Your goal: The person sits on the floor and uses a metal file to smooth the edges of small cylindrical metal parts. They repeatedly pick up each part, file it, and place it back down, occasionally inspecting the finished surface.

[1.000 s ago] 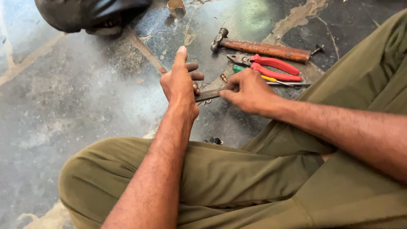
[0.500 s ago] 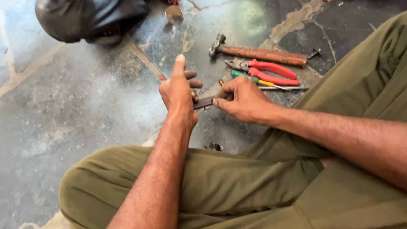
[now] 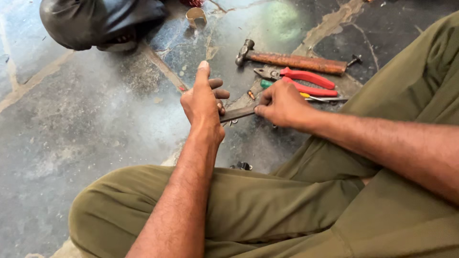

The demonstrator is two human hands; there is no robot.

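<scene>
Currently, both hands clamp a flat metal strip (image 3: 239, 113) held level over the stone floor (image 3: 86, 124): left hand (image 3: 203, 102) steadying one end, right hand (image 3: 282, 102) pinching the other. Hammer (image 3: 291, 60) and red-handled pliers (image 3: 301, 81) lie at 1 o'clock, within reach.

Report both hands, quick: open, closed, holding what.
Left hand: closed on one end of the flat metal strip, index finger pointing up.
Right hand: pinching the strip's other end.
</scene>
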